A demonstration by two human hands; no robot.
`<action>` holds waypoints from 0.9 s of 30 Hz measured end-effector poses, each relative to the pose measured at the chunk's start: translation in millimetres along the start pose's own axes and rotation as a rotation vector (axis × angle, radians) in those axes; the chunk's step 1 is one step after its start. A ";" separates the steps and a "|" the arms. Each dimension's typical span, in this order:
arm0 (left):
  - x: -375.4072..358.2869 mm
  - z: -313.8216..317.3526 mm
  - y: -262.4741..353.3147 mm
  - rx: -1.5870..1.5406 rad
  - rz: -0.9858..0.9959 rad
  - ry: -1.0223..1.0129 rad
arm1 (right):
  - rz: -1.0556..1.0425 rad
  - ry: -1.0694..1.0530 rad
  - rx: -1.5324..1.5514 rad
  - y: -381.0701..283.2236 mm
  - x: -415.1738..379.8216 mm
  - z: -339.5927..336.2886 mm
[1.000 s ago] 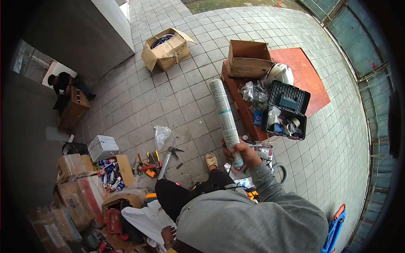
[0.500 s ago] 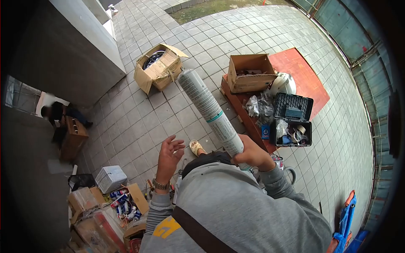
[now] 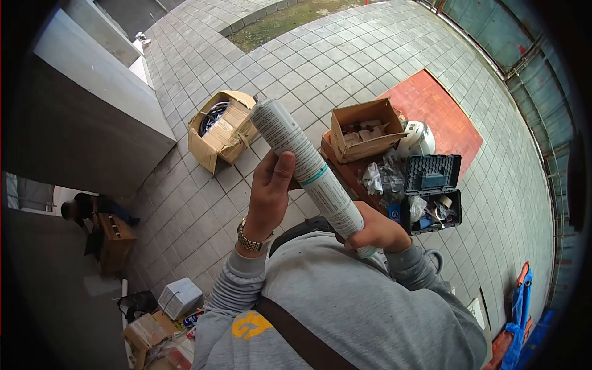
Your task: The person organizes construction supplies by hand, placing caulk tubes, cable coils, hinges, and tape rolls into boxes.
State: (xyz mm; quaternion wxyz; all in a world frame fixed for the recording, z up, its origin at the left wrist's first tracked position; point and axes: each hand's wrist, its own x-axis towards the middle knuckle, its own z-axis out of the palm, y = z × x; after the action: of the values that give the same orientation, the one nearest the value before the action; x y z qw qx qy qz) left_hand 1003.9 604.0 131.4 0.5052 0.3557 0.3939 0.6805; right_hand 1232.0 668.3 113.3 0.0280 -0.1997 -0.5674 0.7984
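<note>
A long grey sealant sausage pack (image 3: 308, 176) with printed text and a teal band slants across my front, its crimped end up and to the left. My right hand (image 3: 381, 229) is closed around its lower end. My left hand (image 3: 271, 191), with a metal watch at the wrist, holds the pack near its middle. The thumb lies against the printed side, and the fingers are partly hidden behind.
An open carton with coiled cable (image 3: 219, 132) stands on the paving ahead. To the right are another open carton (image 3: 365, 131), a white helmet (image 3: 418, 139), plastic bags and a black toolbox (image 3: 431, 191). A person (image 3: 102, 209) bends over a wooden box at left.
My left hand has moved up and right, from free in the air onto the sealant pack. The right hand keeps its hold at the lower end. The view has shifted slightly.
</note>
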 end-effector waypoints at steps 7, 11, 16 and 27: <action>94.9 44.0 -28.5 0.142 -0.087 0.025 | 0.022 0.044 -0.121 -31.9 34.4 -115.7; 147.9 44.4 -50.7 0.276 -0.136 0.189 | -0.003 0.034 -0.169 -50.0 54.8 -157.3; 190.1 58.7 -54.8 0.075 -0.207 0.410 | -0.008 0.072 -0.208 -63.9 71.1 -191.2; 206.1 37.4 -90.2 0.535 -0.677 0.097 | 0.325 0.080 0.861 -5.8 97.6 -237.3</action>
State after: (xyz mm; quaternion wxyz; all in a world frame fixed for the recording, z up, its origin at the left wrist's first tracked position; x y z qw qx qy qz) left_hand 1024.8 826.2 84.7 0.5707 0.2926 0.6742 0.3663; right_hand 1224.4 909.1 25.0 0.0050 -0.2870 -0.1442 0.9470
